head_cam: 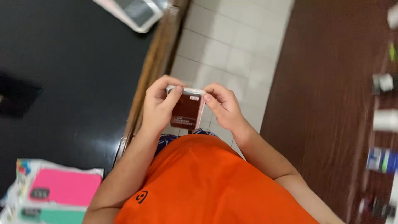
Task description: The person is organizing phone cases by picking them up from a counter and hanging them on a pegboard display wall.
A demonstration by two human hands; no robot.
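While both hands grip it, the packaged phone case (pixel 187 110), dark brown behind a clear wrapper with a pale rim, sits in front of the orange shirt (pixel 207 182), above the tiled floor (pixel 232 45). The left hand (pixel 156 108) clasps its left edge, thumb on the top corner; the right hand (pixel 224 107) pinches the right edge. The step appears to be inspection or opening; a further move would call for a steady two-sided hold. Pink and teal packaged cases (pixel 62 193) lie on the black counter (pixel 70 83).
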